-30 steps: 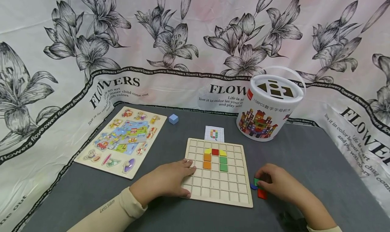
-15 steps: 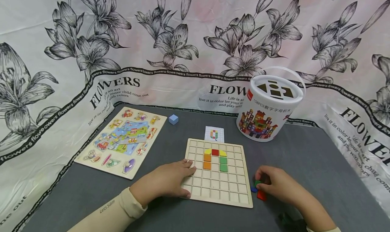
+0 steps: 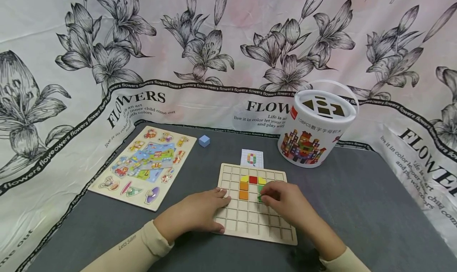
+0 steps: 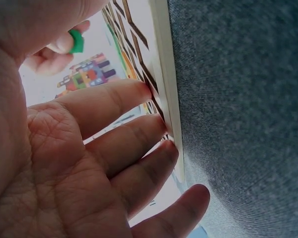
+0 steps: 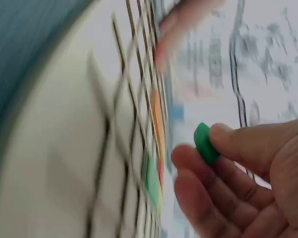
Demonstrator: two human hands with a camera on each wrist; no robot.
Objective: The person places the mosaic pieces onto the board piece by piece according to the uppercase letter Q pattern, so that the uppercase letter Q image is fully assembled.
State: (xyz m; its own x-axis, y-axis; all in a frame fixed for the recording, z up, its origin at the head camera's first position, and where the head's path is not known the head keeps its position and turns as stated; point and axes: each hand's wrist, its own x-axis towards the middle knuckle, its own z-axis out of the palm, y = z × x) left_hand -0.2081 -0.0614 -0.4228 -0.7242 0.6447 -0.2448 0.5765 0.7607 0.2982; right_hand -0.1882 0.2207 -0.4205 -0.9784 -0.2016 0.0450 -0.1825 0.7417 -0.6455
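A wooden grid board (image 3: 246, 224) lies flat, with orange tiles (image 3: 244, 190), a red tile (image 3: 253, 180), yellow pieces (image 3: 262, 181) and green tiles (image 5: 151, 181) set in an arch. Along its left edge rests my left hand (image 3: 196, 211), fingers extended, fingertips touching the rim in the left wrist view. Thumb and fingers of my right hand (image 3: 290, 202) pinch a small green block (image 5: 207, 144), held just over the board near the green tiles. Behind the board, a small card (image 3: 252, 158) shows a coloured grid pattern.
A white bucket (image 3: 310, 129) with a shape-cut lid stands at the back right. To the left lies a wooden picture puzzle board (image 3: 168, 192). One blue cube (image 3: 204, 140) sits between it and the card. Floral cloth (image 3: 200, 101) hangs behind the grey table.
My right hand has picked up the green block beside the board and carried it left over the grid. The red and blue pieces there are now hidden by the arm. My left hand stays put.
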